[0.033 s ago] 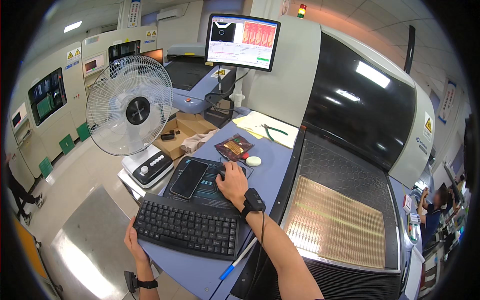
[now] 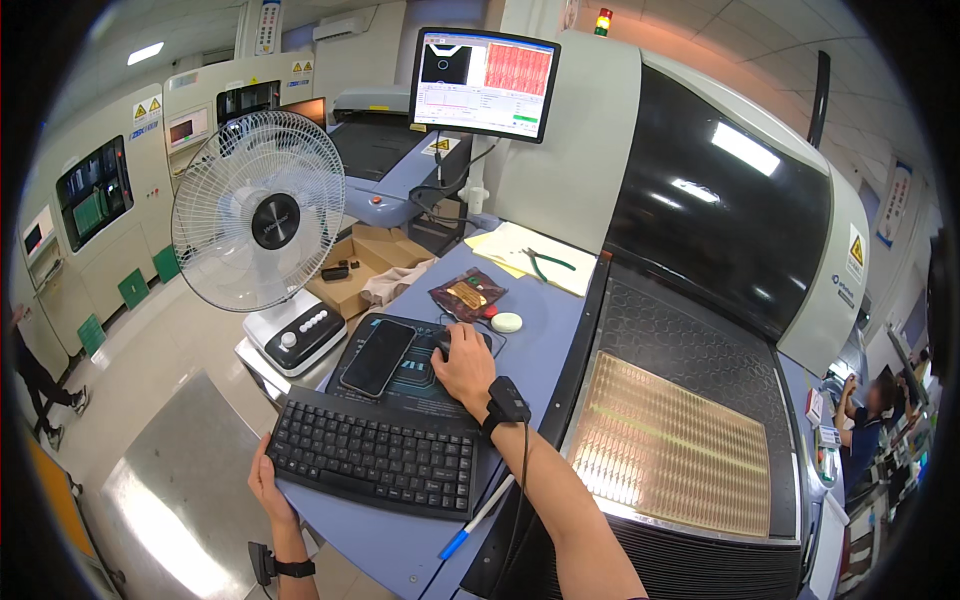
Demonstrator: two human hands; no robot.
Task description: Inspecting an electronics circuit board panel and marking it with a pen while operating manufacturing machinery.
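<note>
My right hand lies over a black computer mouse, its fingers curled round it. Along the left end of a black keyboard, my left hand grips the edge, and part of its fingers is hidden. A black smartphone rests on the dark patterned mouse pad, just left of my right hand. Above the desk, a monitor shows a dark picture, a graph and a red-orange patterned picture. Each wrist wears a strapped black device.
Right of the desk, a copper-coloured patterned panel lies on the machine bed. A fan stands left, by an open cardboard box. Pliers, a dark packet, a white oval object and a blue-tipped pen lie about.
The red-orange picture on the monitor now shows a finer, denser pattern. My hands have stayed in place.
</note>
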